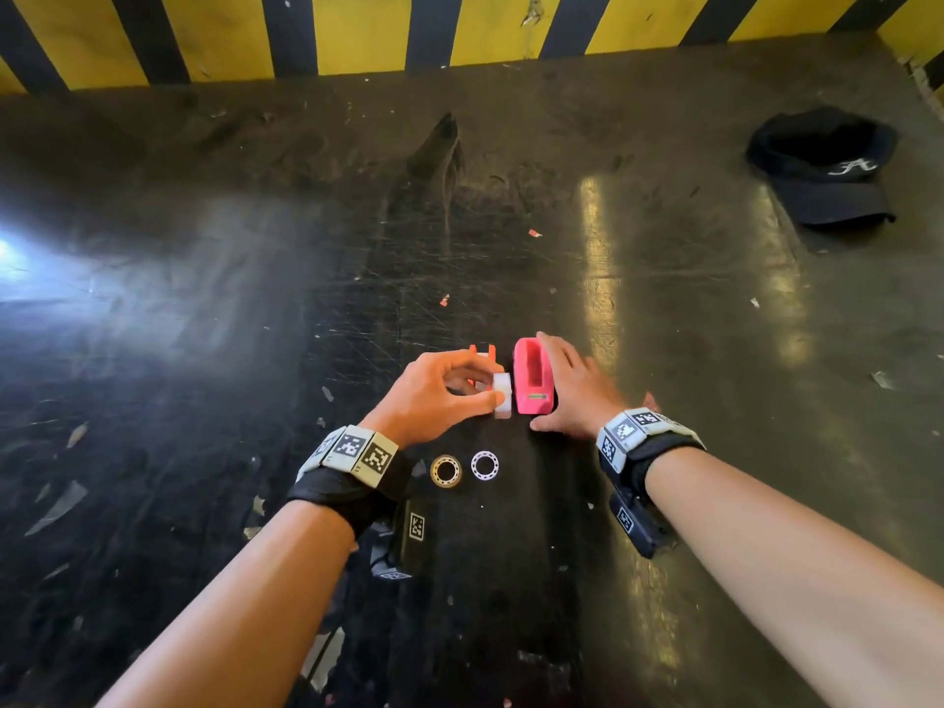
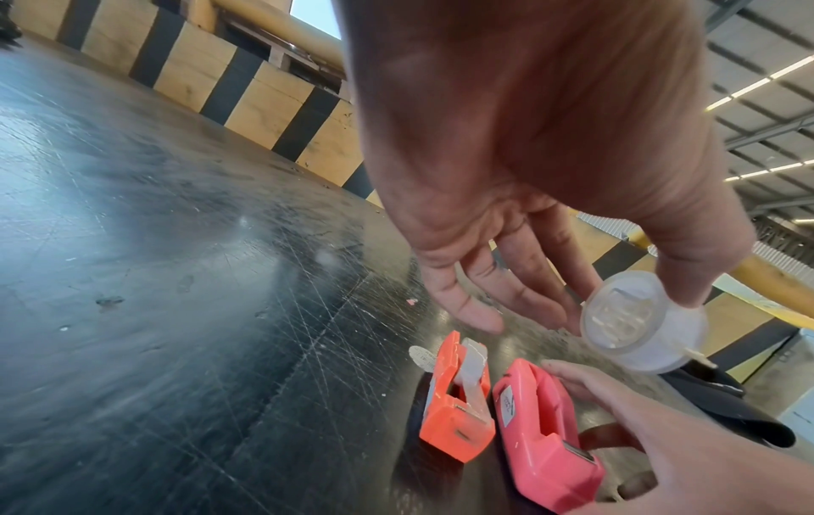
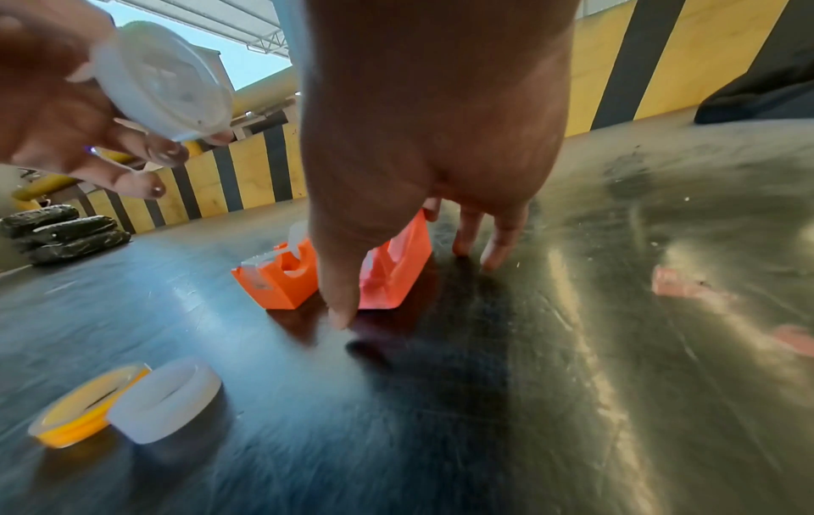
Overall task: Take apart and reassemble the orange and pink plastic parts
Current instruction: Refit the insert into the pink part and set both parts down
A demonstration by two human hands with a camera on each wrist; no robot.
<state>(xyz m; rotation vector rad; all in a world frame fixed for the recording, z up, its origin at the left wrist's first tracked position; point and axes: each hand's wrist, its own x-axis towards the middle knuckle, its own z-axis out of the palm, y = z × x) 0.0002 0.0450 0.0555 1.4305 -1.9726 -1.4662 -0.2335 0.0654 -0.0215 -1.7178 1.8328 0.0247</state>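
A pink tape dispenser [image 1: 531,378] stands on the dark table with an orange tape dispenser [image 1: 482,356] just left of it. My right hand [image 1: 559,385] holds the pink one [image 2: 546,439], thumb at its near end and fingers along its far side. My left hand [image 1: 488,386] hovers over the orange dispenser [image 2: 458,400] and pinches a translucent white spool [image 1: 502,394] between thumb and fingers. The spool [image 2: 639,324] is off the table, close to the pink body. The pink dispenser's slot looks empty; some clear tape shows in the orange dispenser [image 3: 282,278].
Two loose rings lie near my left wrist: a yellowish tape roll [image 1: 446,471] and a white ring [image 1: 485,466]. A dark cap [image 1: 822,166] sits at the back right. A yellow and black striped barrier [image 1: 357,33] borders the far edge. Small scraps dot the scratched table.
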